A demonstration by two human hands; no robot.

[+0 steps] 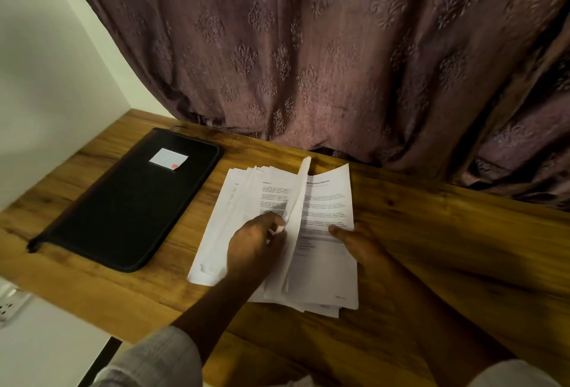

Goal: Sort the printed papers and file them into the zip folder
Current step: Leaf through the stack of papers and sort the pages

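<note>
While your left hand (256, 241) pinches a sheet (297, 198) and right hand (354, 240) presses the papers (327, 263) flat, the zip folder (132, 201) lies left, long axis slanting away, nearer your left.

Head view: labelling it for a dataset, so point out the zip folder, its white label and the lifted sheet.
zip folder (123, 210), head view, bare black cover
white label (168, 157), head view, its middle
lifted sheet (299, 189), head view, raised upper part
</note>
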